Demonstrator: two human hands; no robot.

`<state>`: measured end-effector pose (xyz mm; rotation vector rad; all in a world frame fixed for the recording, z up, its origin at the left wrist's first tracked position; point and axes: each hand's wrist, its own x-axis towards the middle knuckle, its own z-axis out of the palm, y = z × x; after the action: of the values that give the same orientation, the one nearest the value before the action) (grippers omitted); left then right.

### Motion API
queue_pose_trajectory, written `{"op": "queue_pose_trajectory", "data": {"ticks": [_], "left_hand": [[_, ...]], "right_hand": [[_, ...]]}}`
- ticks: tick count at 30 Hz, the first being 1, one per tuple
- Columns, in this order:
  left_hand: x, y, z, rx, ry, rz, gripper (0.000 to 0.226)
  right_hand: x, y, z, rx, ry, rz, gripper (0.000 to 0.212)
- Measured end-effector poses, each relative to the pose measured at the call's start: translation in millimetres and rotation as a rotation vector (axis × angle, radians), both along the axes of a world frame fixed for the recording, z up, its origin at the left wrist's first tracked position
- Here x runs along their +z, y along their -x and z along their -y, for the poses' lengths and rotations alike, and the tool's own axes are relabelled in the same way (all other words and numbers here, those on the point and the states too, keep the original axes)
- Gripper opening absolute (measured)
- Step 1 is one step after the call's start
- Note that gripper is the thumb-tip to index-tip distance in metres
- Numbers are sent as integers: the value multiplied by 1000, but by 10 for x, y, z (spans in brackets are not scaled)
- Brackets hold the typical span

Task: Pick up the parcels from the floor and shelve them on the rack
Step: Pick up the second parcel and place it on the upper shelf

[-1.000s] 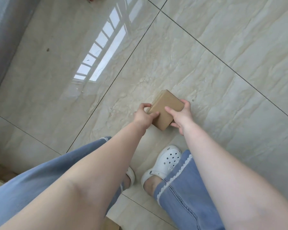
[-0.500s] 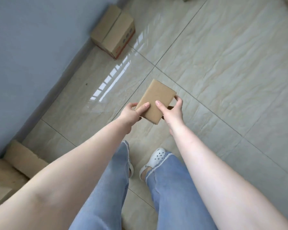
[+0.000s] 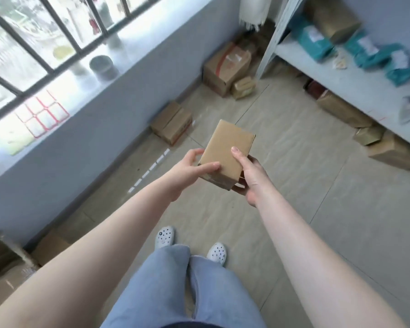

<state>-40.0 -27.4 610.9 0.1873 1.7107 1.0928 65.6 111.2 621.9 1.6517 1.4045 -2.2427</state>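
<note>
A small brown cardboard parcel (image 3: 227, 147) is held up in front of me, well above the floor. My left hand (image 3: 187, 166) grips its left near corner and my right hand (image 3: 249, 178) holds its right side and underside. The pale grey rack (image 3: 322, 67) stands at the upper right, its shelf carrying several teal bags (image 3: 317, 42) and a brown parcel (image 3: 334, 22). More cardboard boxes lie on the floor: one by the wall (image 3: 172, 123) and a larger one (image 3: 226, 66) near the rack's post.
A low wall with a window sill (image 3: 85, 67) and barred window runs along the left. Brown boxes (image 3: 393, 147) sit under the rack shelf at right. Cardboard (image 3: 7, 268) is stacked at the lower left. My feet in white clogs (image 3: 165, 236) stand on the tiled floor.
I have stood up with the parcel, lifting it off the floor in both hands. The view has swung up, bringing the window, the rack and more boxes into sight.
</note>
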Motion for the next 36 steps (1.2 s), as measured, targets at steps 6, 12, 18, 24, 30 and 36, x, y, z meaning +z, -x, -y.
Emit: {"op": "queue_pose_trajectory", "data": {"ticks": [6, 12, 18, 24, 30, 36], "left_hand": [[436, 186, 228, -28, -271, -270, 80], [667, 439, 349, 94, -297, -326, 70], [874, 606, 418, 50, -313, -293, 85], [1070, 772, 468, -28, -370, -260, 85], [1283, 832, 494, 4, -319, -297, 71], [1389, 846, 468, 67, -302, -193, 57]], "right_hand": [[634, 235, 290, 49, -10, 3, 50], [935, 384, 660, 71, -168, -221, 51], [1115, 389, 852, 61, -311, -219, 36], [1279, 430, 916, 75, -342, -182, 40], [1369, 523, 925, 111, -483, -94, 108], [1422, 568, 821, 230, -657, -282, 90]]}}
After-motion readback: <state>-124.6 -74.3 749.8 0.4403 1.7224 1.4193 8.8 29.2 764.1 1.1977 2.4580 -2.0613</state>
